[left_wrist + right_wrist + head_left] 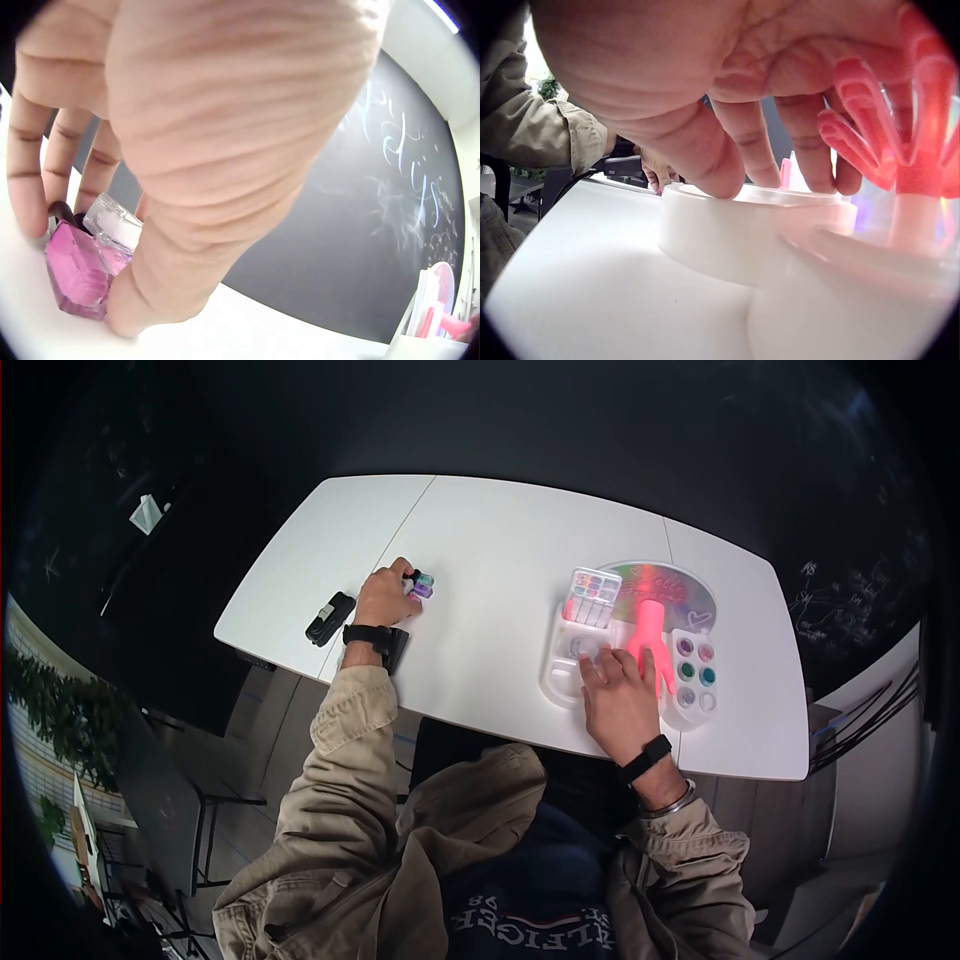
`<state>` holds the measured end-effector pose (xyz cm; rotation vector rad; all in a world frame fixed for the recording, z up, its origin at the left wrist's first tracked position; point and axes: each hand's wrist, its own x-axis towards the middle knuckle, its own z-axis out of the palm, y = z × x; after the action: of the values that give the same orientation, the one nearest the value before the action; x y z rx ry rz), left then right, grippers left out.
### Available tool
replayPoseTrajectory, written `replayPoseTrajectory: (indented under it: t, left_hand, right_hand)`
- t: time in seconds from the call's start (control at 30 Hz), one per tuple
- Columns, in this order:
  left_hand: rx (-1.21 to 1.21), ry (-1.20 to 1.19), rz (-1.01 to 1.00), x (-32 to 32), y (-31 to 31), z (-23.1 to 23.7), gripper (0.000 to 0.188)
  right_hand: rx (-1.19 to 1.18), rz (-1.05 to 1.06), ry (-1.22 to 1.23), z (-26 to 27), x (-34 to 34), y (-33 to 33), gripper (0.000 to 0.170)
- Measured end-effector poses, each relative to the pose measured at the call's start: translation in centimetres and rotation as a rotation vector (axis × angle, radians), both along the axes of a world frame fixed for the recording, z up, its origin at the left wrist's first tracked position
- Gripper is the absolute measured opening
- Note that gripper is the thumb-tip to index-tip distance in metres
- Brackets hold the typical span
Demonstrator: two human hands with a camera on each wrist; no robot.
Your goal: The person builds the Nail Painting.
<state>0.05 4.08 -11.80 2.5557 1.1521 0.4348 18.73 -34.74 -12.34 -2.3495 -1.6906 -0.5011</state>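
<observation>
My left hand (382, 598) reaches down to a cluster of small glass bottles (424, 589), teal and purple, on the left part of the table. In the left wrist view, thumb and fingers close around a pink bottle (79, 271) and a clear one with a white inside (112, 223). My right hand (622, 705) rests its fingertips on a white tray (553, 678) at the right, thumb at the rim of its round part (727, 229). Beside those fingers stands a bright pink model hand (650, 630). The palm partly hides the tray.
A clear compartment box (592, 598) with colourful pieces leans behind the tray, before a shiny rounded panel (690, 592). Several coloured pots sit in a white holder (680, 710) to the right. A black case (330, 618) lies left of the left hand on the white table (500, 550).
</observation>
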Motion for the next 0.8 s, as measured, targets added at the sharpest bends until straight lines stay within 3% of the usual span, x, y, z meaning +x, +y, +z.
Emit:
replayPoseTrajectory:
  t: [0.1, 0.4, 0.6, 0.8]
  left_hand:
    - [-0.005, -0.008, -0.034, -0.1, 0.3, -0.4, 0.064]
    - [0.222, -0.212, -0.018, 0.8, 1.0, -1.6, 0.036]
    - [0.105, -0.17, 0.08, 1.5, -1.2, 0.5, 0.041]
    - [0.067, -0.214, -0.091, 3.5, -3.5, 0.6, 0.041]
  right_hand:
    - [0.001, 0.0, -0.007, 0.0, 0.0, 0.0, 0.045]
    - [0.025, 0.006, -0.019, 0.1, -0.1, 0.0, 0.044]
    - [0.033, 0.008, -0.019, 0.2, -0.1, 0.0, 0.043]
    - [0.031, 0.015, -0.024, 0.1, -0.1, 0.0, 0.043]
